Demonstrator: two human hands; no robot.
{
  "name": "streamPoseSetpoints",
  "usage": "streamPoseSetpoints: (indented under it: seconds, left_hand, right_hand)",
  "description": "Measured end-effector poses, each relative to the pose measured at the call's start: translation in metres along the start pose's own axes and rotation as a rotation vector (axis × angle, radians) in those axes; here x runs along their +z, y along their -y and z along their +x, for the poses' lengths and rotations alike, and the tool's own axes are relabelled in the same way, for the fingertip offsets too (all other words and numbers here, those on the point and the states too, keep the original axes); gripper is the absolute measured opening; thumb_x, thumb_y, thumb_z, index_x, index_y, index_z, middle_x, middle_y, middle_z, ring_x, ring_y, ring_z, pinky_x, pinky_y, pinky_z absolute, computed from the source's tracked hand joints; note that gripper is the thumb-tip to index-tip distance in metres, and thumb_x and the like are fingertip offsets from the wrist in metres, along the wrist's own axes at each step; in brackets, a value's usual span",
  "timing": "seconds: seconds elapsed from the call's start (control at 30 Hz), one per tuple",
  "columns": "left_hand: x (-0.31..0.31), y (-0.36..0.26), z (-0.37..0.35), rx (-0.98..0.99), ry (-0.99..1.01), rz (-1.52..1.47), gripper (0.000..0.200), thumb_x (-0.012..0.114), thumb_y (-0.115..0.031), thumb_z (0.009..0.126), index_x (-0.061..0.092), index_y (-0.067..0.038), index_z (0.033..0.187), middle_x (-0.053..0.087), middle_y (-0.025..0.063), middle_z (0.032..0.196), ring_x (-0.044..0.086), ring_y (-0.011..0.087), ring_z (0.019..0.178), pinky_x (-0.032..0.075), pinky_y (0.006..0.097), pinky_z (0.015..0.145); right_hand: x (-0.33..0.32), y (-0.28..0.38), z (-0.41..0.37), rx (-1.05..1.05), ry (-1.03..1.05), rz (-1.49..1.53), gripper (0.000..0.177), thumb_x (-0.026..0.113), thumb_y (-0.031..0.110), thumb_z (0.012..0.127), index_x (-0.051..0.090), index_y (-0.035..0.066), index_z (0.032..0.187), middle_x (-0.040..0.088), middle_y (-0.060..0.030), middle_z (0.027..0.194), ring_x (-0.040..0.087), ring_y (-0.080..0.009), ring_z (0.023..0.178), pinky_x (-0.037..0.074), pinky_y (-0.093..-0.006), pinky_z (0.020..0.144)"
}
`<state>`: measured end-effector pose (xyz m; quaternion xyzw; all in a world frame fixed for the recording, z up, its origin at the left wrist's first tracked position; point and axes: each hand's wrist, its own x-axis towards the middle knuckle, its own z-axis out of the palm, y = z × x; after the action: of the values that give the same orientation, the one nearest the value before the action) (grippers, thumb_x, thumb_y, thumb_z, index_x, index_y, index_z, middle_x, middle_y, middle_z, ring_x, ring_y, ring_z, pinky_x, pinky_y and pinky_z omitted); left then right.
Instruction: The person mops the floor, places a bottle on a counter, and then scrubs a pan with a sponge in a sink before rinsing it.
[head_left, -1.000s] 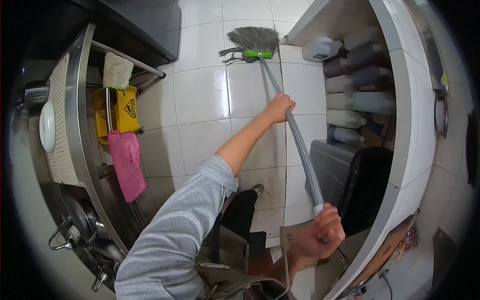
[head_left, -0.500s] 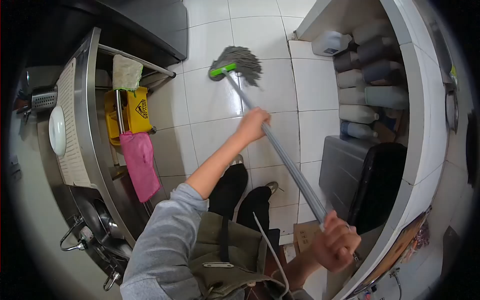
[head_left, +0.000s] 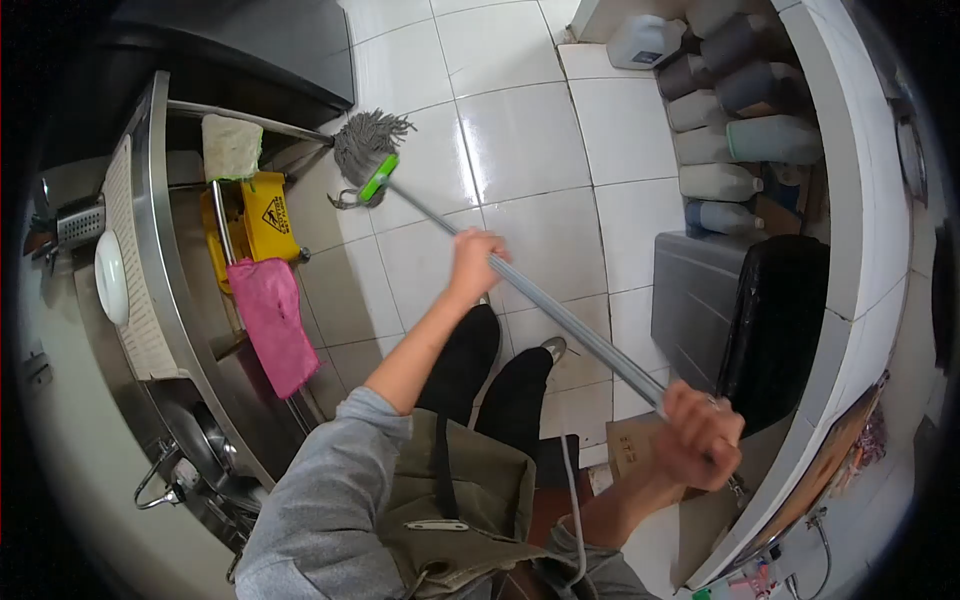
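A string mop [head_left: 572, 325] slants across the view, its grey pole running from lower right to upper left. My left hand [head_left: 476, 264] is closed round the pole partway down. Near the pole's top end, at the right, my right hand [head_left: 702, 436] is wrapped round it, slightly blurred. At the far end a green clamp [head_left: 378, 178] holds the grey mop strands [head_left: 364, 143], which lie on the white tiled floor [head_left: 528, 130] by a leg of the steel counter.
Left stands a steel sink counter [head_left: 172, 250] with a pink cloth [head_left: 275, 325] and a pale cloth [head_left: 231, 147] on its rails. A yellow mop bucket [head_left: 268, 215] sits underneath. At right are several bottles [head_left: 770, 140] and a grey bin [head_left: 700, 300] with a black bag.
The mop head has swung left and slightly down, toward the counter leg, and its clamp has turned. My left hand has moved left and down; my right hand has shifted slightly right and up.
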<state>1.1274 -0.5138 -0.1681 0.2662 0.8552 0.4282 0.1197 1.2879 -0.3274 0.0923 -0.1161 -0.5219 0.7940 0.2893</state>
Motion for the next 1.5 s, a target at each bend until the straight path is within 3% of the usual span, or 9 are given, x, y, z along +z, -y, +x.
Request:
streamPoseSetpoints:
  seconds: [0.27,0.37,0.5,0.7,0.93,1.03,1.17,1.33,1.5]
  left_hand:
    - [0.122,-0.144,0.027,0.299,0.169,-0.156,0.015,0.065,-0.021,0.057,0.053,-0.012,0.057,0.054,0.0029,0.061,0.052,0.0261,0.065,0.035,0.0379,0.066]
    - [0.142,-0.187,0.030,0.352,0.246,-0.281,0.014,0.063,-0.023,0.057,0.055,-0.012,0.057,0.054,0.0033,0.059,0.052,0.0266,0.064,0.036,0.0370,0.065]
    - [0.141,-0.212,0.008,0.323,0.350,-0.307,0.009,0.064,-0.020,0.057,0.058,-0.013,0.056,0.055,0.0045,0.059,0.053,0.0255,0.066,0.037,0.0358,0.066]
    - [0.077,-0.181,-0.032,0.205,0.522,-0.225,0.009,0.066,-0.018,0.057,0.060,-0.012,0.058,0.056,0.0053,0.059,0.056,0.0252,0.066,0.038,0.0367,0.068]
    - [-0.009,-0.095,-0.088,-0.033,0.275,-0.120,0.010,0.067,-0.016,0.056,0.057,-0.013,0.055,0.058,0.0018,0.058,0.057,0.0228,0.061,0.040,0.0349,0.063]
    - [-0.036,-0.033,-0.123,-0.129,0.127,0.003,0.006,0.063,-0.013,0.057,0.058,-0.012,0.054,0.059,0.0028,0.059,0.057,0.0235,0.063,0.040,0.0372,0.065]
    - [-0.067,0.037,-0.159,-0.306,0.015,0.105,0.014,0.063,-0.011,0.057,0.051,-0.006,0.052,0.053,0.0076,0.056,0.054,0.0280,0.063,0.039,0.0396,0.069]
    - [-0.015,0.062,-0.179,-0.269,-0.056,0.325,0.015,0.063,-0.013,0.060,0.050,-0.006,0.055,0.054,0.0086,0.064,0.052,0.0297,0.071,0.037,0.0403,0.070]
    - [0.086,-0.027,-0.150,-0.162,0.003,0.169,0.013,0.064,-0.015,0.060,0.054,-0.007,0.056,0.056,0.0085,0.066,0.052,0.0309,0.071,0.035,0.0423,0.065]
  right_hand:
    - [-0.056,0.129,-0.033,-0.392,-0.252,-0.289,0.035,0.045,0.018,0.079,0.031,0.012,0.047,0.030,0.0017,0.036,0.025,-0.0088,0.031,0.027,-0.0252,0.041]
    - [-0.039,0.165,-0.040,-0.319,-0.263,-0.322,0.031,0.047,0.020,0.076,0.031,0.015,0.050,0.027,0.0046,0.040,0.028,-0.0075,0.039,0.029,-0.0242,0.050]
    - [-0.015,0.177,-0.047,-0.356,0.004,-0.298,0.028,0.039,0.023,0.081,0.034,0.011,0.057,0.032,0.0002,0.043,0.025,-0.0121,0.039,0.025,-0.0302,0.045]
    - [-0.001,0.173,-0.036,-0.218,0.106,-0.138,0.024,0.043,0.020,0.074,0.032,0.012,0.054,0.032,0.0009,0.043,0.027,-0.0110,0.038,0.026,-0.0283,0.042]
    - [0.032,0.095,-0.030,-0.101,0.054,-0.036,0.033,0.048,0.017,0.075,0.031,0.014,0.048,0.028,0.0043,0.038,0.032,-0.0078,0.034,0.030,-0.0233,0.040]
    - [0.045,0.035,-0.031,-0.044,0.334,0.144,0.034,0.046,0.011,0.071,0.031,0.011,0.041,0.031,0.0004,0.032,0.028,-0.0104,0.023,0.024,-0.0246,0.027]
    - [0.042,-0.025,-0.066,0.198,0.484,0.058,0.024,0.052,0.013,0.067,0.041,0.001,0.050,0.041,-0.0076,0.048,0.042,-0.0241,0.043,0.038,-0.0344,0.048]
    - [-0.021,-0.048,-0.100,0.233,0.426,0.099,0.025,0.052,0.016,0.068,0.041,0.000,0.053,0.044,-0.0087,0.050,0.043,-0.0247,0.046,0.037,-0.0366,0.051]
    - [-0.124,0.028,-0.109,0.113,0.168,-0.010,0.038,0.046,0.022,0.075,0.034,0.005,0.043,0.036,-0.0065,0.041,0.035,-0.0179,0.039,0.034,-0.0328,0.051]
